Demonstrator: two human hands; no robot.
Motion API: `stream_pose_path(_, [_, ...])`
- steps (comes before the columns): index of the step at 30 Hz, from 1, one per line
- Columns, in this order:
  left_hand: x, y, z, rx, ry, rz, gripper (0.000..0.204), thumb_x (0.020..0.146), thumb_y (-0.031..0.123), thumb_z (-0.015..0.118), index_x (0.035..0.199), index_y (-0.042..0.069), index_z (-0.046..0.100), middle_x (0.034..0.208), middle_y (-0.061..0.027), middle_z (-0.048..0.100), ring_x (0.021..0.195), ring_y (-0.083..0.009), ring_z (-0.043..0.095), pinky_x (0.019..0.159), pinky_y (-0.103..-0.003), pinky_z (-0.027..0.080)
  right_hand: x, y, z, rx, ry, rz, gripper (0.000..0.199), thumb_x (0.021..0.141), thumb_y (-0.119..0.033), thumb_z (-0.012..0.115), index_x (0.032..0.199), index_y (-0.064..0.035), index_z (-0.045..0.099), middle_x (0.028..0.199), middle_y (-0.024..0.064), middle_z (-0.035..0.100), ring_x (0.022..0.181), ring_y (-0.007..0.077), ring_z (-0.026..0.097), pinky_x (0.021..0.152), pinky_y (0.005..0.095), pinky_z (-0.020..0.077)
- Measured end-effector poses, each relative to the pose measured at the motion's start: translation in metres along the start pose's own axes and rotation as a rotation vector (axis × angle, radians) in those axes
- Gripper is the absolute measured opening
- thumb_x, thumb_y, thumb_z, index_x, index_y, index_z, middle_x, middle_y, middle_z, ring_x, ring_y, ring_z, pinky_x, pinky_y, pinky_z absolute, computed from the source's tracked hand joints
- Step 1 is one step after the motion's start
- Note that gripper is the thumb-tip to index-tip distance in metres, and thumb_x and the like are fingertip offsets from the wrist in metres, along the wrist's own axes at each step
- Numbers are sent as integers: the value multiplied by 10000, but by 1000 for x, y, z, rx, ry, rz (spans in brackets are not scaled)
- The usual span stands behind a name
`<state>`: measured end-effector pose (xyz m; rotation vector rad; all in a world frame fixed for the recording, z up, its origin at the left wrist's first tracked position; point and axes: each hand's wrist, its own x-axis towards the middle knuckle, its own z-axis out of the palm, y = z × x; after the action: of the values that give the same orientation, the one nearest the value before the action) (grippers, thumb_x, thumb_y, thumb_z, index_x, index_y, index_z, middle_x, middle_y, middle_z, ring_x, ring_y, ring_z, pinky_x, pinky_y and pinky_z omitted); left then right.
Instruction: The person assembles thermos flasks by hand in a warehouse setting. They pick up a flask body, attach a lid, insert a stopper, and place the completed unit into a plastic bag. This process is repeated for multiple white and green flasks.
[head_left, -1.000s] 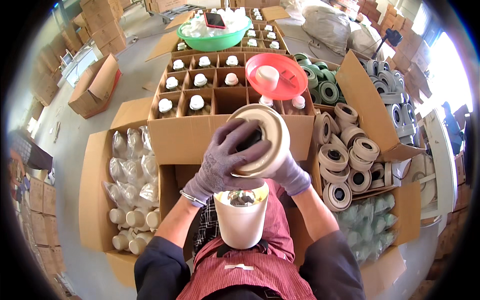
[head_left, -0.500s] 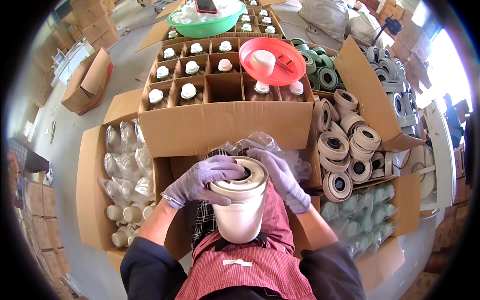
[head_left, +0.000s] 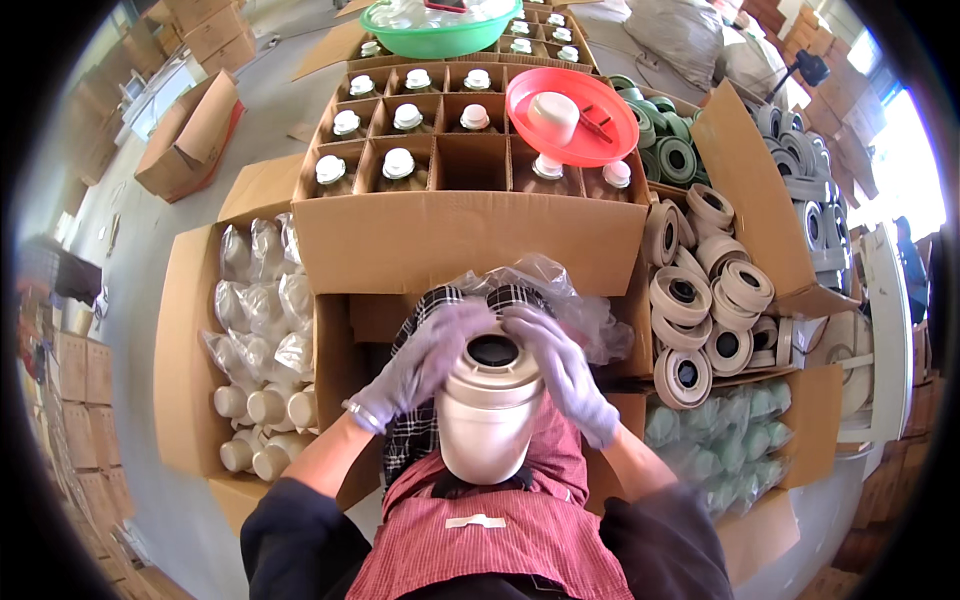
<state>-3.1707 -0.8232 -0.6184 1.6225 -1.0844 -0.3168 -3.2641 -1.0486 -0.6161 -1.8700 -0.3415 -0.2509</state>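
Observation:
A cream round jar (head_left: 487, 425) stands upright on my lap against a red striped apron. A beige ring-shaped lid (head_left: 493, 358) with a dark centre hole sits on top of the jar. My left hand (head_left: 420, 362), in a pale purple glove, presses on the lid's left side. My right hand (head_left: 560, 368), gloved the same, presses on the lid's right side and reaches down the jar's shoulder. Crumpled clear plastic (head_left: 560, 290) lies just behind the jar.
A divided carton (head_left: 470, 235) of white-capped bottles stands ahead, with a red dish (head_left: 575, 115) on it and a green basin (head_left: 440, 30) beyond. A box of beige ring lids (head_left: 705, 300) is to my right. A box of plastic-wrapped jars (head_left: 260, 330) is to my left.
The ring lid, held up in front of me a second ago, has come down onto the jar. Both hands now press on it from either side.

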Motion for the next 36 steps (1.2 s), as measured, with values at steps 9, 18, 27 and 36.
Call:
stream_pose_path(9, [-21,-47,93,142,329,-280,663,932,286,638,1440,-32,356,1447,-259,393,1360,-371,366,1150,-416,274,-47,-112,-49,-451,-338,173,623,747,-195,745,1338,-137,556,1150,206,531,1037,388,585,938,456,481])
stream_pose_path(18, [-37,-10,64,-553,-101,-886,469,898,330,657,1204,-20,597,1020,-56,658,909,-106,609,834,-248,491,-99,-59,-90,-500,-256,203,739,751,-510,758,1257,-15,546,1252,223,528,1158,416,529,985,453,438])
stream_pose_path(27, [-79,-44,87,-714,-90,-999,438,962,331,591,1282,32,598,1134,-47,672,1008,-134,634,910,-277,497,-143,5,-53,171,156,114,655,897,-567,554,1263,-31,469,1460,247,349,1356,382,352,1130,473,242])
stream_pose_path(36, [3,81,59,631,-238,401,387,841,380,598,1070,86,701,1252,-121,647,1190,-295,594,1100,-433,392,-137,42,-54,1285,593,912,456,1042,-318,412,1395,-32,449,1280,140,597,1231,263,552,1080,393,413])
